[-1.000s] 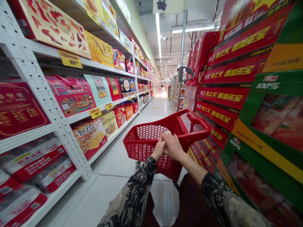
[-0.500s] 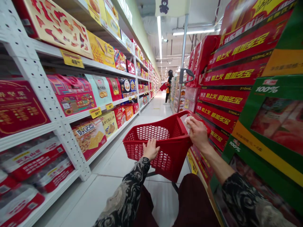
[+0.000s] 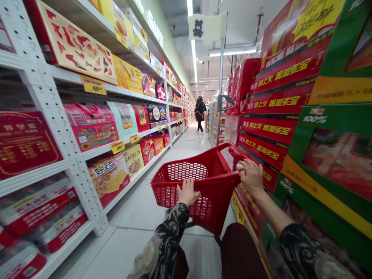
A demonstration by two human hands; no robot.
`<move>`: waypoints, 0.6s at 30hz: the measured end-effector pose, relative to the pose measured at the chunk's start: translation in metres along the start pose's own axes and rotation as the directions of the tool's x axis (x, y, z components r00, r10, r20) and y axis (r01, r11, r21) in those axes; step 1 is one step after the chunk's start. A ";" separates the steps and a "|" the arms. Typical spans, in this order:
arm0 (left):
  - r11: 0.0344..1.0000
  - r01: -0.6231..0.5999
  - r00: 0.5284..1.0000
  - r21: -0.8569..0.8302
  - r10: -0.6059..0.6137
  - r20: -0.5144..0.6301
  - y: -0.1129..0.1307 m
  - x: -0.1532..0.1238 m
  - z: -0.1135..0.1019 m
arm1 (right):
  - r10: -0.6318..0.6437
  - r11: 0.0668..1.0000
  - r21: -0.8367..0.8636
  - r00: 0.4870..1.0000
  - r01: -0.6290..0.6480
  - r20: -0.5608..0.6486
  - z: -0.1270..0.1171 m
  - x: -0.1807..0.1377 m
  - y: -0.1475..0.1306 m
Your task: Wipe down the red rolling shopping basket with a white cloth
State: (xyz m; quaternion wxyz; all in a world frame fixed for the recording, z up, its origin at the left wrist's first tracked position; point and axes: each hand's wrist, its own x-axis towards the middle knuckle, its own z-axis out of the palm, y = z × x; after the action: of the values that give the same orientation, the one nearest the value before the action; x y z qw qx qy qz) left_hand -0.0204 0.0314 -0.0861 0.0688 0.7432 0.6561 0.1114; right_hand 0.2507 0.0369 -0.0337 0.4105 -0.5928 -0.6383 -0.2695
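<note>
A red plastic shopping cart (image 3: 216,201) with a perforated basket stands in front of my legs, turned sideways in the aisle. My left hand (image 3: 187,192) lies on its near side, fingers hooked over the top rim and thumb spread apart. At the cart's right end, my right hand (image 3: 252,177) is closed around a crumpled white wad (image 3: 240,166) that looks like tissue. It presses against the near end of the red handle (image 3: 238,152). Its fingertips are partly hidden.
White shelves (image 3: 93,193) with boxed snacks line the left. Stacked red drink cartons (image 3: 270,126) and green juice cartons (image 3: 334,155) rise close on the right. A metal pole (image 3: 220,83) stands beyond the cart. Farther down the tiled aisle (image 3: 186,141) is a person (image 3: 200,114) in dark clothes.
My right hand has slid right and down along the handle with the white wad. My left hand stays on the rim. The distant person has shifted left into the aisle.
</note>
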 end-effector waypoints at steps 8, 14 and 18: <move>1.000 -0.005 0.998 -0.014 0.006 0.066 0.009 0.006 0.000 | -0.214 0.977 0.007 0.965 0.215 0.150 0.016 -0.016 -0.033; 1.000 -0.012 0.995 -0.023 0.014 0.097 0.010 0.002 -0.002 | -0.323 0.944 0.019 0.913 0.329 0.249 0.023 -0.023 -0.052; 0.999 -0.007 0.995 -0.034 0.010 0.100 0.014 0.002 -0.002 | -0.210 0.972 -0.072 0.961 0.225 0.178 0.015 -0.007 -0.024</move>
State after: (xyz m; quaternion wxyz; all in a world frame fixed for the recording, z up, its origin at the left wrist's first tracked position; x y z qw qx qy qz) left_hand -0.0078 0.0314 -0.0803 0.1135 0.7494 0.6467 0.0851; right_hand 0.2238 0.0424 -0.0441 0.2948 -0.5580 -0.7191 -0.2907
